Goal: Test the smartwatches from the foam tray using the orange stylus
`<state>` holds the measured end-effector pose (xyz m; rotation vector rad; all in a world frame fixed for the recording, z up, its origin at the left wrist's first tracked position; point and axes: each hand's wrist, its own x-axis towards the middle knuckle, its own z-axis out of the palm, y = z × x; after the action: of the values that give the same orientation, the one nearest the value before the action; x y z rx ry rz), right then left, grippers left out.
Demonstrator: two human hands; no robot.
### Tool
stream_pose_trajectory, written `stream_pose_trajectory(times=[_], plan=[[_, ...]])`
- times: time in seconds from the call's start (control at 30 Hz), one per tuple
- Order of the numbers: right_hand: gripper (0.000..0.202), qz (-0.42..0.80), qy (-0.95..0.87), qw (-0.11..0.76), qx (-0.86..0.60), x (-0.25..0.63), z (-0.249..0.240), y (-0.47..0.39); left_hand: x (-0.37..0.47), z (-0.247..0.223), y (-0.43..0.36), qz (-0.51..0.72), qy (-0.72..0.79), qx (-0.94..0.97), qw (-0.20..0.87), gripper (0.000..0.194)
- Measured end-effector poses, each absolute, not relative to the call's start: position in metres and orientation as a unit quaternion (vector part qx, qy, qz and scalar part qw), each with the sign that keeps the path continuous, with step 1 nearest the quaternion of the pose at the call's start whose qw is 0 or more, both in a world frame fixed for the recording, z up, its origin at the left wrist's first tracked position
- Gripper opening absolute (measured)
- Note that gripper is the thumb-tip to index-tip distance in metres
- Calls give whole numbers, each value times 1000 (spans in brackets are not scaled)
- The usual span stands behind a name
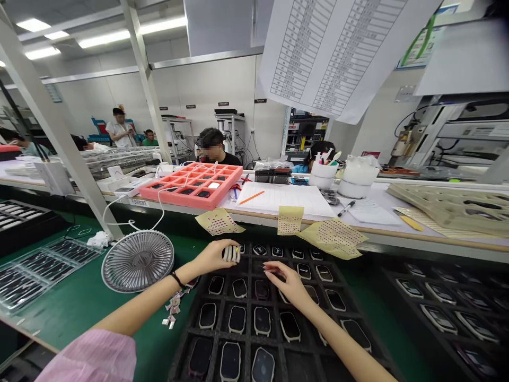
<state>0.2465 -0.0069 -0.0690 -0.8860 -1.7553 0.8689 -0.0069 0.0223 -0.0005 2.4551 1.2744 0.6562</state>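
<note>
My left hand (219,257) is closed around a small stack of several pale-edged smartwatch bodies (231,254), held above the far left corner of a black foam tray (274,313). Over the tray's middle, my right hand (287,282) reaches in with thumb and fingers slightly apart and nothing visible between them. Smartwatch bodies with dark screens lie in the tray's compartments, such as one watch (262,321) below my right hand. In the far row a watch (260,250) has its screen lit. My right forearm hides part of the tray's right side.
A grey round fan (138,261) stands left of the tray, beside small paper scraps (172,307). Another black tray of watches (445,307) is at right. The raised shelf ahead bears a pink foam tray (194,183) and papers; yellow sticker sheets (333,237) hang from its edge.
</note>
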Motion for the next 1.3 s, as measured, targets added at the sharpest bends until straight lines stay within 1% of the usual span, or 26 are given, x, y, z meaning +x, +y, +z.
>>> stream_pose_trajectory(times=[0.07, 0.13, 0.2, 0.27, 0.37, 0.57, 0.7, 0.83, 0.93, 1.0, 1.07, 1.17, 1.23, 1.3], plan=[[32, 516, -630, 483, -322, 246, -67, -5, 18, 2, 12, 270, 387, 864, 176, 48], [39, 638, -546, 467, -277, 248, -64, -7, 46, 3, 2, 282, 326, 879, 202, 48], [39, 707, -477, 453, -258, 252, -63, -10, 69, 2, -6, 289, 268, 892, 224, 50], [38, 741, -424, 447, -267, 259, -63, -12, 86, -3, -9, 299, 244, 895, 226, 49], [38, 752, -390, 439, -299, 268, -63, -13, 98, -18, -7, 321, 255, 886, 218, 47], [34, 733, -408, 420, -347, 263, -64, -13, 96, -48, 0, 326, 277, 876, 226, 46], [34, 709, -411, 432, -377, 256, -69, -15, 97, -50, -3, 320, 260, 879, 239, 45], [33, 695, -410, 455, -377, 256, -70, -15, 92, -46, 0, 316, 236, 887, 242, 49], [36, 697, -370, 490, -370, 262, -67, -11, 85, -44, 8, 348, 258, 863, 262, 52], [39, 698, -333, 518, -366, 267, -64, -8, 82, -45, 14, 404, 316, 795, 326, 58], [40, 695, -310, 535, -367, 270, -63, -7, 81, -47, 20, 455, 376, 676, 442, 61], [42, 688, -318, 532, -377, 269, -62, -9, 82, -49, 24, 494, 394, 465, 620, 46], [44, 683, -338, 522, -383, 267, -62, -12, 82, -49, 24, 496, 364, 367, 698, 37], [46, 676, -353, 515, -390, 265, -62, -13, 81, -49, 24, 484, 336, 313, 745, 34]])
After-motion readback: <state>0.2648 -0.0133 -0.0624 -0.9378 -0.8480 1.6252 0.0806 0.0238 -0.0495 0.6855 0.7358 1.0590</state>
